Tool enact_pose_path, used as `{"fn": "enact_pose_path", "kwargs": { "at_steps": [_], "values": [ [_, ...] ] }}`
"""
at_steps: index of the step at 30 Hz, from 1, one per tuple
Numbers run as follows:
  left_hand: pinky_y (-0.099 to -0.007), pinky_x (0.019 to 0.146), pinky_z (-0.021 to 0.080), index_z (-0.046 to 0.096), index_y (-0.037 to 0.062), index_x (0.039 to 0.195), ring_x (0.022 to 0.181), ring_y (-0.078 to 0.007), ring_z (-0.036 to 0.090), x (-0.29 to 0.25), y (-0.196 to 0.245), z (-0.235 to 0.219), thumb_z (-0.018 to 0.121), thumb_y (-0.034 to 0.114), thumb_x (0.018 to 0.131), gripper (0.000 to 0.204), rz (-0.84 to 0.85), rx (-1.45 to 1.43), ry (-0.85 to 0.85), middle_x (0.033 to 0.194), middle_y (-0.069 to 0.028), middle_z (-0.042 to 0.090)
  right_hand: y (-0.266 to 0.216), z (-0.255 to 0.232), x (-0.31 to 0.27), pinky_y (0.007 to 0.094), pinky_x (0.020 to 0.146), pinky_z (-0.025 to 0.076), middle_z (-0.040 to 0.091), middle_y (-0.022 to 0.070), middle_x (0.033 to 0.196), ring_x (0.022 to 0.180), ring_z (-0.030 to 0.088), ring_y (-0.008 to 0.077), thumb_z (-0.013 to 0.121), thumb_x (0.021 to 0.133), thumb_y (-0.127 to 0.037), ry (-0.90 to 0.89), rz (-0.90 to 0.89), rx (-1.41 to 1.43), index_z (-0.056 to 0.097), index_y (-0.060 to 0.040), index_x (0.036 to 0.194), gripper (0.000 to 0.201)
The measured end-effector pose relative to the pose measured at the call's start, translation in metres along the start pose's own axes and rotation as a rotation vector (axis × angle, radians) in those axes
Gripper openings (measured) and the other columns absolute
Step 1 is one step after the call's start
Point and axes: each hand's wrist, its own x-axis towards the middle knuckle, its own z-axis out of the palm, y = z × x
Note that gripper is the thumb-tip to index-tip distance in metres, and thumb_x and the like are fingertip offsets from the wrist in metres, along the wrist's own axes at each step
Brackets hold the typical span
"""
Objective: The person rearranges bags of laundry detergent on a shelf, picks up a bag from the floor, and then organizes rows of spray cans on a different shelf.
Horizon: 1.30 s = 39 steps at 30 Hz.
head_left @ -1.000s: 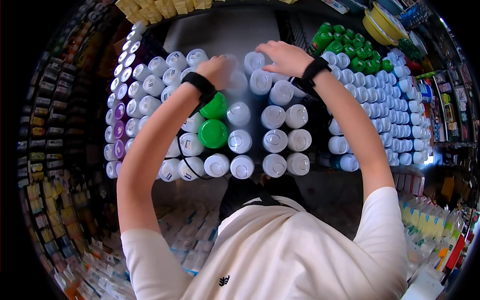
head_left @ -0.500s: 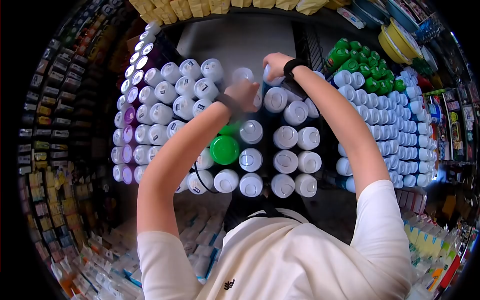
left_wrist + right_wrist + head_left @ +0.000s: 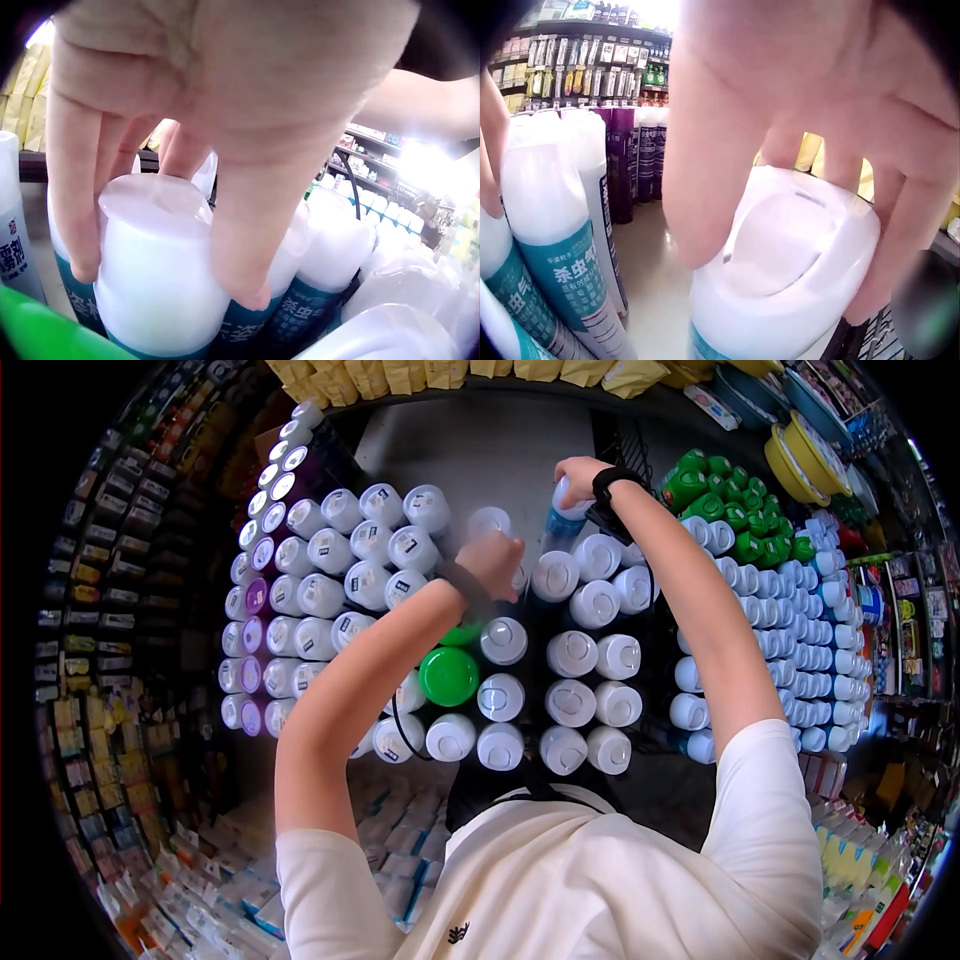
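Observation:
My left hand point(image 3: 490, 560) is over the middle rows of white-capped spray cans. In the left wrist view its thumb and fingers straddle the white cap of a spray can point(image 3: 161, 262) with a teal label, gripping it from above. Farther right, my right hand point(image 3: 582, 478) holds another teal-and-white spray can point(image 3: 563, 528) by its cap, at the far end of the right-hand rows. The right wrist view shows thumb and fingers spread around that cap point(image 3: 787, 232). A green-capped can point(image 3: 448, 676) stands just nearer than my left hand; another is partly hidden under the wrist.
White-capped cans point(image 3: 322, 595) crowd the left side, with purple ones point(image 3: 257, 596) among them. Green bottles point(image 3: 735, 500) and more pale-capped bottles point(image 3: 780, 630) fill the right. Yellow packets point(image 3: 445, 374) line the far edge. A dark wire rack point(image 3: 630, 445) and a thin black cable point(image 3: 402, 728) are close by.
My left hand has come rightward and nearer from the far left cans to the middle row. The right hand has shifted right, carrying its spray can along. The head view has also shifted.

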Motion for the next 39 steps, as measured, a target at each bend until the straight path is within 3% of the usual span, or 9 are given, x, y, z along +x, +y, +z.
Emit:
{"fn": "enact_pose_path", "kwargs": {
  "at_steps": [7, 10, 12, 16, 20, 23, 27, 33, 39],
  "values": [
    [-0.0433, 0.078, 0.053, 0.058, -0.0019, 0.100, 0.088, -0.0402, 0.064, -0.004, 0.001, -0.001, 0.088, 0.023, 0.056, 0.058, 0.010, -0.022, 0.029, 0.091, -0.0238, 0.063, -0.005, -0.003, -0.004, 0.0414, 0.098, 0.044, 0.058, 0.0178, 0.124, 0.113, 0.056, 0.0342, 0.076, 0.071, -0.035, -0.070, -0.043, -0.080, 0.051, -0.0107, 0.130, 0.069],
    [-0.0432, 0.078, 0.053, 0.059, -0.0018, 0.098, 0.089, -0.0398, 0.064, -0.003, -0.001, 0.001, 0.088, 0.022, 0.056, 0.057, 0.003, -0.017, 0.025, 0.089, -0.0231, 0.064, -0.035, -0.003, -0.018, 0.0486, 0.099, 0.042, 0.053, 0.0176, 0.129, 0.116, 0.054, 0.0370, 0.070, 0.077, -0.042, 0.130, 0.049, -0.392, 0.051, -0.0168, 0.132, 0.063],
    [-0.0424, 0.079, 0.053, 0.060, -0.0020, 0.098, 0.090, -0.0381, 0.064, -0.001, 0.001, -0.002, 0.087, 0.023, 0.056, 0.056, -0.016, -0.024, 0.006, 0.090, -0.0221, 0.065, -0.056, 0.007, -0.011, 0.0542, 0.099, 0.039, 0.049, 0.0175, 0.133, 0.118, 0.052, 0.0403, 0.066, 0.080, -0.047, 0.233, -0.203, -0.245, 0.050, -0.0218, 0.133, 0.061],
    [-0.0399, 0.080, 0.053, 0.064, -0.0026, 0.100, 0.088, -0.0348, 0.065, 0.003, -0.010, 0.011, 0.085, 0.026, 0.058, 0.055, 0.059, 0.039, 0.039, 0.091, -0.0193, 0.067, -0.106, 0.023, 0.001, 0.0459, 0.099, 0.042, 0.058, 0.0191, 0.124, 0.113, 0.057, 0.0363, 0.063, 0.081, -0.042, -0.063, -0.295, 0.058, 0.050, -0.0127, 0.133, 0.061],
    [-0.0385, 0.080, 0.054, 0.064, -0.0031, 0.103, 0.088, -0.0336, 0.065, -0.001, -0.007, 0.002, 0.084, 0.027, 0.058, 0.057, 0.042, 0.086, -0.008, 0.092, -0.0177, 0.067, -0.110, 0.016, 0.000, 0.0348, 0.076, 0.055, 0.064, 0.0168, 0.116, 0.100, 0.065, 0.0276, 0.070, 0.077, -0.032, -0.185, -0.249, 0.175, 0.055, -0.0069, 0.129, 0.060],
    [-0.0387, 0.080, 0.054, 0.064, -0.0015, 0.106, 0.091, -0.0342, 0.065, -0.002, -0.004, -0.004, 0.084, 0.025, 0.057, 0.059, 0.012, 0.042, -0.011, 0.092, -0.0180, 0.067, -0.109, 0.014, 0.004, 0.0310, 0.065, 0.056, 0.065, 0.0154, 0.111, 0.089, 0.067, 0.0239, 0.074, 0.073, -0.025, -0.148, -0.217, 0.160, 0.060, -0.0062, 0.124, 0.056],
    [-0.0397, 0.083, 0.053, 0.064, 0.0036, 0.112, 0.094, -0.0351, 0.064, 0.000, -0.011, -0.010, 0.083, 0.018, 0.057, 0.060, -0.057, -0.013, 0.006, 0.094, -0.0193, 0.067, -0.102, 0.005, -0.001, 0.0326, 0.065, 0.057, 0.067, 0.0153, 0.107, 0.084, 0.068, 0.0262, 0.076, 0.074, -0.022, -0.084, -0.090, 0.176, 0.062, -0.0058, 0.121, 0.051],
    [-0.0394, 0.089, 0.051, 0.064, 0.0053, 0.114, 0.099, -0.0378, 0.062, 0.019, -0.032, -0.012, 0.081, 0.006, 0.052, 0.064, -0.093, -0.017, 0.121, 0.102, -0.0197, 0.065, -0.082, 0.003, 0.004, 0.0343, 0.065, 0.057, 0.066, 0.0170, 0.108, 0.087, 0.068, 0.0275, 0.074, 0.079, -0.015, 0.011, -0.048, 0.185, 0.062, -0.0035, 0.119, 0.043],
    [-0.0396, 0.090, 0.052, 0.064, 0.0051, 0.113, 0.101, -0.0392, 0.061, 0.043, -0.050, -0.013, 0.078, 0.003, 0.059, 0.056, -0.182, -0.023, 0.132, 0.106, -0.0202, 0.065, -0.063, 0.004, 0.018, 0.0385, 0.073, 0.055, 0.065, 0.0189, 0.110, 0.094, 0.066, 0.0309, 0.071, 0.083, -0.016, 0.030, 0.022, 0.109, 0.061, -0.0034, 0.120, 0.040]
  ]
}}
